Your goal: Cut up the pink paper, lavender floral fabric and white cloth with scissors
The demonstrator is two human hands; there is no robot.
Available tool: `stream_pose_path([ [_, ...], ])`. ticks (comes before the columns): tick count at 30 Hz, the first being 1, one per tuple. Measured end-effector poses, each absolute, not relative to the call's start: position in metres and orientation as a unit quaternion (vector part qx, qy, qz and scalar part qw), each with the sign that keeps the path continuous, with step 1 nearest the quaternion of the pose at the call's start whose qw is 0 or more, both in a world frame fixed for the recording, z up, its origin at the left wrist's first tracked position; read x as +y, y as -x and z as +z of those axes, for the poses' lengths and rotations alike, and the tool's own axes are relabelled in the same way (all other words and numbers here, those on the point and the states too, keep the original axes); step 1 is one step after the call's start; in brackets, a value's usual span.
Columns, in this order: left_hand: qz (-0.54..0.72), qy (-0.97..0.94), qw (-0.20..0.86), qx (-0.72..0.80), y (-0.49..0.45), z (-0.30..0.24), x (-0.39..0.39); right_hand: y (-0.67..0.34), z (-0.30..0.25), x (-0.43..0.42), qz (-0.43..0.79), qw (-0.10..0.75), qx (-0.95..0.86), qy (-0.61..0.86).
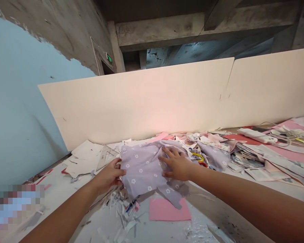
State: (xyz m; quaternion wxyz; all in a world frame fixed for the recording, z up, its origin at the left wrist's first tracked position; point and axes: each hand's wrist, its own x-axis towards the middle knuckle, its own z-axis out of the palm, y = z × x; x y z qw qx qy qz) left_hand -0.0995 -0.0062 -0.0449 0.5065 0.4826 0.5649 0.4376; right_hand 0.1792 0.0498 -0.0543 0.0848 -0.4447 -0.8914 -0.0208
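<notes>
A lavender fabric piece with small white flowers spreads between my hands, its lower edge ragged. My left hand pinches its left edge between thumb and fingers. Spread fingers of my right hand lie flat on the cloth's right part. Below the fabric a pink sheet lies on the white table, partly covered by a hanging strip of the cloth. Just right of my right hand, scissors with yellow and red handles show among scraps.
Paper patterns and a clear set square lie at the left. Thin paper shreds litter the front. Fabric scraps, stacked pieces and a white power strip fill the right. A pale upright board borders the back.
</notes>
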Motion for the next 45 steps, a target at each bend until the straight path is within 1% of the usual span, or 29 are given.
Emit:
stream_pose_path([
  [2,0.451,-0.458,0.479,0.598,0.105,-0.050,-0.003,-0.179,-0.055,0.055,0.006,0.059,-0.877,0.476],
  [4,0.451,-0.450,0.479,0.604,0.108,-0.056,-0.003,-0.182,-0.052,0.057,0.036,0.059,-0.881,0.469],
  [6,0.445,-0.463,0.494,0.586,0.110,-0.063,-0.005,-0.190,-0.049,0.056,0.059,0.087,-0.896,0.431],
  [8,0.443,-0.484,0.496,0.569,0.110,-0.069,-0.008,-0.203,-0.046,0.054,0.064,0.138,-0.904,0.400],
  [10,0.450,-0.490,0.479,0.573,0.109,-0.073,-0.010,-0.220,-0.045,0.056,0.040,0.179,-0.889,0.419],
  [11,0.455,-0.487,0.469,0.579,0.108,-0.074,-0.011,-0.230,-0.045,0.058,0.018,0.182,-0.875,0.448],
  [13,0.466,-0.481,0.456,0.586,0.106,-0.077,-0.011,-0.248,-0.048,0.065,-0.029,0.163,-0.842,0.513],
  [15,0.472,-0.482,0.450,0.585,0.106,-0.078,-0.010,-0.263,-0.052,0.073,-0.045,0.143,-0.827,0.543],
  [21,0.481,-0.473,0.429,0.601,0.105,-0.082,-0.009,-0.271,-0.060,0.074,-0.064,0.122,-0.841,0.524],
  [26,0.489,-0.470,0.430,0.596,0.105,-0.084,-0.011,-0.265,-0.061,0.068,-0.086,0.043,-0.859,0.504],
  [34,0.507,-0.458,0.426,0.593,0.106,-0.085,-0.012,-0.260,-0.060,0.075,-0.098,-0.011,-0.847,0.523],
  [41,0.512,-0.449,0.393,0.617,0.105,-0.085,-0.010,-0.268,-0.047,0.075,-0.103,-0.031,-0.835,0.540],
  [45,0.511,-0.445,0.393,0.621,0.106,-0.088,-0.008,-0.285,-0.032,0.075,-0.112,-0.009,-0.840,0.530],
])
